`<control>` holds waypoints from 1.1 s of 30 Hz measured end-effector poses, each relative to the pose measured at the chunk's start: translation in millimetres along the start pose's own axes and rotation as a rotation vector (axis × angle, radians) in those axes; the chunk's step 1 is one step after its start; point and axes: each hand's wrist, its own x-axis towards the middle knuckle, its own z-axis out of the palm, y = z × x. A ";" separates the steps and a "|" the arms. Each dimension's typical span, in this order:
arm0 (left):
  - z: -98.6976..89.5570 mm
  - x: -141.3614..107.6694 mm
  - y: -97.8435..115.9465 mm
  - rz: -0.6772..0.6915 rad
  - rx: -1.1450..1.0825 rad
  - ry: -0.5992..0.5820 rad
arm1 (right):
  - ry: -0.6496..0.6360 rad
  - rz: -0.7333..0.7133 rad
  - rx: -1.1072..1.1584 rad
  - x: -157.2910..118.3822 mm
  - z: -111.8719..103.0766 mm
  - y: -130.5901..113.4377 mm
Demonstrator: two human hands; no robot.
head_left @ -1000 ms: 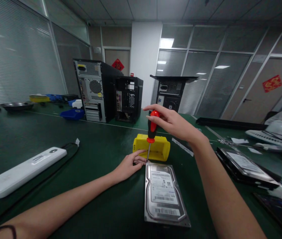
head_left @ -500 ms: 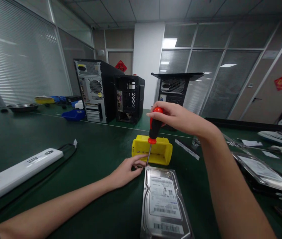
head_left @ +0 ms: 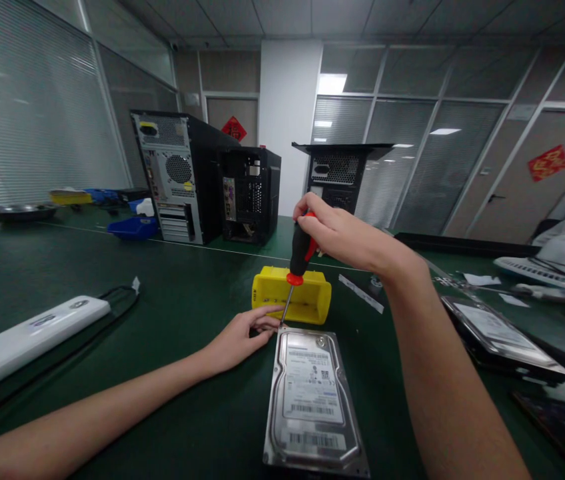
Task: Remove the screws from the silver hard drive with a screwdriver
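Observation:
A silver hard drive (head_left: 310, 393) lies label up on the green table in front of me. My right hand (head_left: 320, 223) grips the black and red handle of a screwdriver (head_left: 298, 257) from above. The screwdriver leans slightly, its thin shaft running down to the drive's far left corner. Beside that corner my left hand (head_left: 245, 337) rests low, fingers bent and drawn together around the screwdriver's tip. Whatever lies between those fingertips is too small to see. Just behind, a yellow bin (head_left: 317, 307) lies tipped with its opening toward me, several small screws inside.
Computer cases (head_left: 212, 180) stand along the back, with a blue tray (head_left: 133, 229) at their left. A white power strip (head_left: 37, 340) with a black cord lies on the left. Another hard drive (head_left: 507, 333) is on the right, near a white keyboard (head_left: 542, 270). A strip (head_left: 361, 293) lies beside the bin.
The whole view has shifted, so things appear farther left. My right hand's fingers have turned around the handle and now cover more of its top. The screwdriver's tip stays at the same corner.

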 end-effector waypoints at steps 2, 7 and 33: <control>0.0 0.2 0.7 -0.008 0.000 -0.006 | -0.003 -0.047 0.084 0.6 0.4 -2.2; 0.9 1.1 2.7 -0.016 0.002 0.011 | 0.052 -0.133 0.044 6.6 6.1 -5.6; 3.3 1.4 6.8 -0.034 0.024 0.037 | -0.130 -0.160 0.236 0.4 -1.3 -6.0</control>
